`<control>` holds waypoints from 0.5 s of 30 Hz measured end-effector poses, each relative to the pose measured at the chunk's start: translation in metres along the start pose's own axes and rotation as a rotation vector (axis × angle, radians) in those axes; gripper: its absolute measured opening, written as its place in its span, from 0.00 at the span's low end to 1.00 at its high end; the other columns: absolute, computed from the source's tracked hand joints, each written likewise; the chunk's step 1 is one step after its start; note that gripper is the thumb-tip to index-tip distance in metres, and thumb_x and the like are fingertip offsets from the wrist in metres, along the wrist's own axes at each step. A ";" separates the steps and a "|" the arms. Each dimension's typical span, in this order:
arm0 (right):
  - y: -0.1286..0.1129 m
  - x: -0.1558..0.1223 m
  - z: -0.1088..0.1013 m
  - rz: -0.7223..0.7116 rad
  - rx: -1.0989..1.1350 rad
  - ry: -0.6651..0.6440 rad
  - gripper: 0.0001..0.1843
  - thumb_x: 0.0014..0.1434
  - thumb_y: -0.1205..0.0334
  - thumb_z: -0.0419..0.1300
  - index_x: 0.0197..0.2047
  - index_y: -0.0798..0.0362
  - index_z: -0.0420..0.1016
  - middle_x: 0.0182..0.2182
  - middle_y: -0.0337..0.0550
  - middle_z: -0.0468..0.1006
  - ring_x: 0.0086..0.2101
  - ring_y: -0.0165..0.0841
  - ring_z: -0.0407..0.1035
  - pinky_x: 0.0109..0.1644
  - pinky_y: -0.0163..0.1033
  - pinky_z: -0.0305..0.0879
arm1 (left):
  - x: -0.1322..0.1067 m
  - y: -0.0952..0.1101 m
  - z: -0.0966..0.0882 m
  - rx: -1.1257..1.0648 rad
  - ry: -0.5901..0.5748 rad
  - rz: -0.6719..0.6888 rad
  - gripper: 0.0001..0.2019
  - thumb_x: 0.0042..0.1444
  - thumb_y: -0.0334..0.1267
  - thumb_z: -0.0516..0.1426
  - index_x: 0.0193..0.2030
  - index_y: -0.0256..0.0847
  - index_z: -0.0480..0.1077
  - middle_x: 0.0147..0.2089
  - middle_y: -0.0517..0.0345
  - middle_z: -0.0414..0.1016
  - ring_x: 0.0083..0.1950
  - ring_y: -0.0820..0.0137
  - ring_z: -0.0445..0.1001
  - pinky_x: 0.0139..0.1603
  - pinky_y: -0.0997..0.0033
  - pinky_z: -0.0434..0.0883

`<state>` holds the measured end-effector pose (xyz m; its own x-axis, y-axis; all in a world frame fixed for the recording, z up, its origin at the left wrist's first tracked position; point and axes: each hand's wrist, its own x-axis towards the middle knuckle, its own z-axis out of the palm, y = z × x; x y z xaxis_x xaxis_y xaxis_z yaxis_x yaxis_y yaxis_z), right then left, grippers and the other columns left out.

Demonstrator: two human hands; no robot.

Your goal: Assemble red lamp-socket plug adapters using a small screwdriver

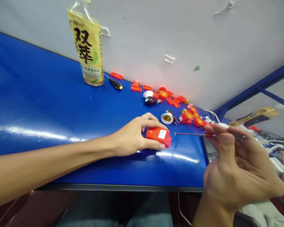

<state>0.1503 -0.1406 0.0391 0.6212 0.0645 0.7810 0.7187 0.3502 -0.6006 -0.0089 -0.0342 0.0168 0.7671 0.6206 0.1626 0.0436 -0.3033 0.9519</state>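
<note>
While hands hold screwdriver, red casing, bottle standing, labelled “双萃”

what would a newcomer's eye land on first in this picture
Probably the tall yellow bottle, standing on the bright blue table at the upper left. Next comes the red plastic piece in the left hand near the middle, with a thin-shafted tool in the right hand pointing toward it. Behind them, red parts lie scattered along the pale wall.
</note>
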 end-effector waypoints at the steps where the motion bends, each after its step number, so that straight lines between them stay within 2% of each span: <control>1: -0.003 0.001 -0.001 0.001 0.021 -0.005 0.09 0.55 0.61 0.72 0.37 0.57 0.81 0.29 0.40 0.83 0.28 0.36 0.79 0.38 0.46 0.81 | 0.000 0.001 0.000 0.003 -0.007 -0.002 0.19 0.48 0.42 0.70 0.48 0.45 0.80 0.51 0.58 0.76 0.53 0.63 0.73 0.56 0.65 0.67; 4: -0.012 0.005 -0.004 -0.015 0.081 0.018 0.06 0.54 0.66 0.71 0.36 0.55 0.80 0.28 0.37 0.82 0.29 0.35 0.79 0.36 0.43 0.81 | 0.002 0.001 -0.001 -0.046 -0.047 -0.022 0.19 0.51 0.42 0.69 0.49 0.43 0.78 0.48 0.59 0.78 0.49 0.64 0.75 0.52 0.66 0.69; 8: -0.022 0.005 -0.005 -0.039 0.094 0.078 0.03 0.55 0.70 0.69 0.35 0.57 0.79 0.29 0.37 0.81 0.27 0.34 0.78 0.33 0.44 0.80 | 0.002 0.001 0.000 -0.098 -0.084 -0.029 0.16 0.53 0.37 0.67 0.48 0.41 0.75 0.46 0.61 0.79 0.46 0.68 0.75 0.51 0.69 0.69; 12: -0.021 0.003 -0.001 -0.065 0.098 0.068 0.03 0.55 0.69 0.68 0.34 0.56 0.79 0.27 0.35 0.81 0.26 0.34 0.77 0.29 0.42 0.78 | 0.002 -0.001 0.001 -0.188 -0.112 -0.052 0.17 0.53 0.38 0.67 0.49 0.40 0.73 0.47 0.58 0.79 0.50 0.65 0.76 0.54 0.66 0.71; 15: -0.018 0.001 -0.001 -0.056 0.086 0.064 0.05 0.53 0.66 0.70 0.33 0.55 0.79 0.26 0.36 0.80 0.27 0.35 0.77 0.31 0.45 0.79 | 0.003 -0.001 0.001 -0.221 -0.122 -0.076 0.18 0.55 0.40 0.66 0.50 0.39 0.72 0.48 0.55 0.79 0.51 0.63 0.77 0.55 0.63 0.72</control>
<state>0.1382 -0.1473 0.0505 0.6015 -0.0166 0.7987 0.7254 0.4302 -0.5374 -0.0065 -0.0328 0.0160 0.8388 0.5401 0.0685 -0.0263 -0.0855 0.9960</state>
